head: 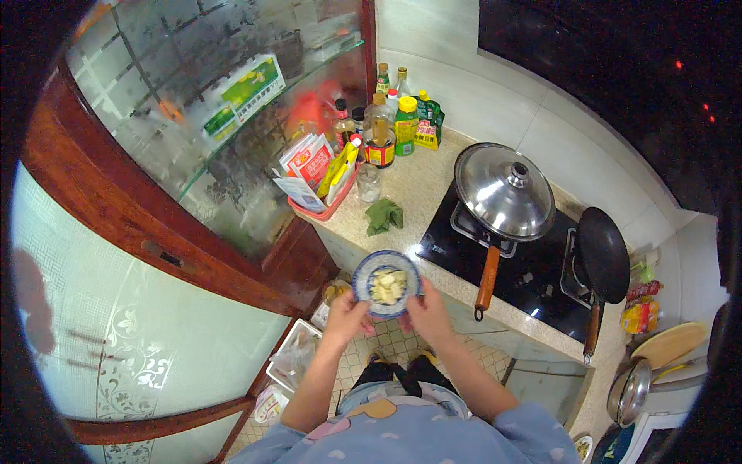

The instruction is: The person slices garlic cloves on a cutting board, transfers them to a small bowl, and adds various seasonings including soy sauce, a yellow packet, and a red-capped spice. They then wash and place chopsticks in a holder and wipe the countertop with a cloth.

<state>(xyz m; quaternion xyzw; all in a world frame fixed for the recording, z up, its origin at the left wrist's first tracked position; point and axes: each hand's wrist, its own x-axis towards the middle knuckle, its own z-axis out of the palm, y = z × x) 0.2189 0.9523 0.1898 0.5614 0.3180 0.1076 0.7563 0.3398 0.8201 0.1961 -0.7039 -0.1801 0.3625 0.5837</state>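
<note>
A small blue-rimmed plate with pale yellowish chopped pieces of food is held level in front of my body, just off the counter's front edge. My left hand grips its left lower rim, thumb on top. On the opposite side, my right hand holds the right lower rim the same way. Beyond the plate, a crumpled green cloth lies on the stone counter. To the right, a wok with a domed steel lid and a wooden handle sits on the black gas hob.
A dark frying pan stands tilted on the right burner. Sauce bottles, a glass jar and a red basket of packets are at the counter's back left. A glass-fronted wooden cabinet flanks the left; a white bin is on the floor.
</note>
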